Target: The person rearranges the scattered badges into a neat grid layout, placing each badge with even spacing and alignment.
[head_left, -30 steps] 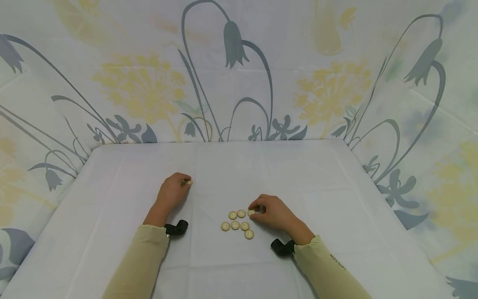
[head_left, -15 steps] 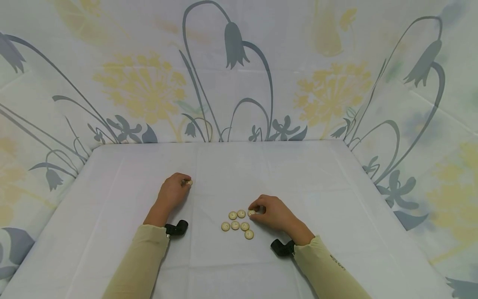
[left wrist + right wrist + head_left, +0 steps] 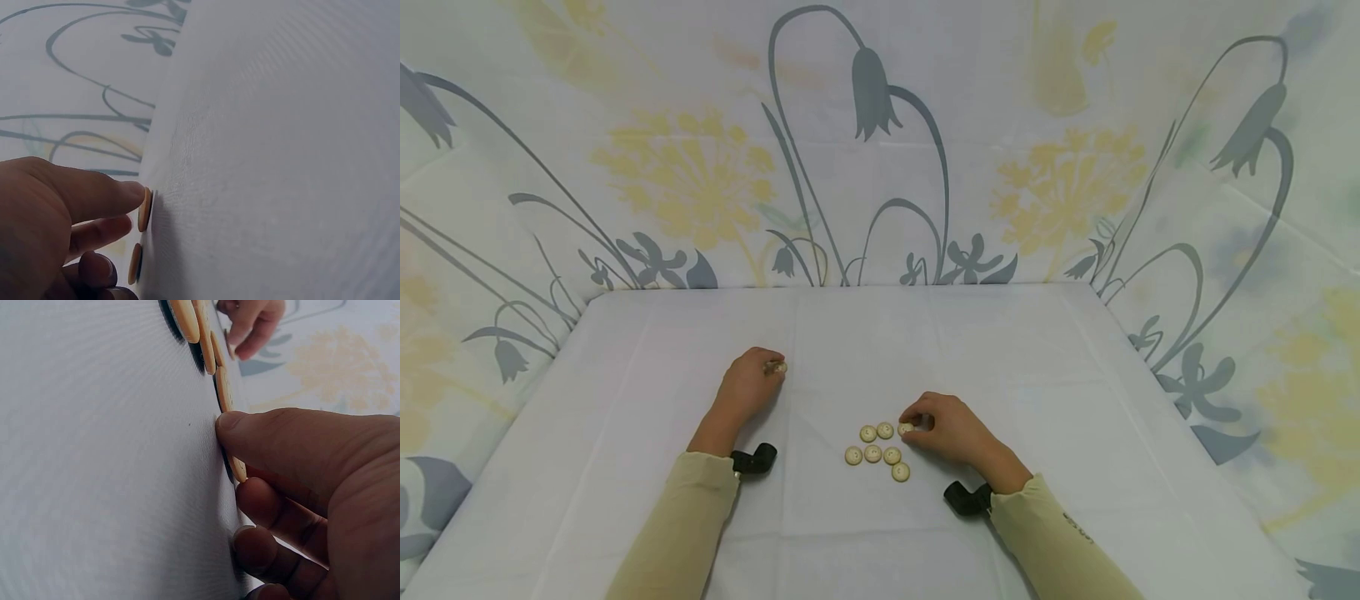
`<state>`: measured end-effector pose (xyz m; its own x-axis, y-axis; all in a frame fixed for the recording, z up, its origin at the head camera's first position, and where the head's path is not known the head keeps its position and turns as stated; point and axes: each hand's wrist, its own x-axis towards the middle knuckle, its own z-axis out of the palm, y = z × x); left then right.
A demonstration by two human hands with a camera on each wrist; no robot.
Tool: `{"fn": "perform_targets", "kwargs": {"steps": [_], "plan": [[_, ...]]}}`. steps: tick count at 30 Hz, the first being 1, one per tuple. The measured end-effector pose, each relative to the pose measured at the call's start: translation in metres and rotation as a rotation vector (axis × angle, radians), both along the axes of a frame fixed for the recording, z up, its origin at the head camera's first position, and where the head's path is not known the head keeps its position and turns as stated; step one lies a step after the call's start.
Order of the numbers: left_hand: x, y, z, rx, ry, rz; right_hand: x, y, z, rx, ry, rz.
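At the table's left-centre, my left hand point(image 3: 747, 387) pinches the edge of a pale round button point(image 3: 782, 367). In the left wrist view the thumb touches that button point(image 3: 145, 210), and a second button point(image 3: 135, 264) lies just beside it, near the curled fingers. My right hand point(image 3: 952, 428) holds another button point(image 3: 906, 429) between thumb and index finger, low against the cloth. The right wrist view shows this button point(image 3: 237, 467) partly covered by the thumb. To its left lie several loose buttons point(image 3: 872, 453) in a loose cluster, flat on the table.
White cloth covers the table point(image 3: 1030, 350). Behind it and at both sides hangs a flower-printed cloth point(image 3: 970, 150). Black wrist cameras point(image 3: 756, 459) sit on both wrists, close above the table. In the right wrist view more buttons point(image 3: 185, 322) line up beyond the thumb.
The whole head view has shifted very slightly downward. Both hands stay in place with their buttons, and the loose buttons have not moved.
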<state>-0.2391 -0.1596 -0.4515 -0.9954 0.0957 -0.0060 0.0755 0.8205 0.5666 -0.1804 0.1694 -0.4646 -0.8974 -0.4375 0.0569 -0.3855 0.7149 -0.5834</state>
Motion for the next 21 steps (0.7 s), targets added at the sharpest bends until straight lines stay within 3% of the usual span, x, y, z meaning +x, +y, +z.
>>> {"fn": "perform_targets", "kwargs": {"steps": [5, 14, 21], "plan": [[0.001, 0.0, 0.005, 0.0, -0.008, -0.008, -0.002, 0.0, -0.002, 0.002, 0.042, 0.009], [0.006, 0.006, 0.011, 0.002, -0.023, -0.033, -0.001, 0.0, 0.001, -0.001, -0.026, -0.005], [0.016, 0.015, 0.015, -0.012, -0.021, -0.054, 0.0, 0.001, -0.002, 0.001, -0.036, -0.004]]}}
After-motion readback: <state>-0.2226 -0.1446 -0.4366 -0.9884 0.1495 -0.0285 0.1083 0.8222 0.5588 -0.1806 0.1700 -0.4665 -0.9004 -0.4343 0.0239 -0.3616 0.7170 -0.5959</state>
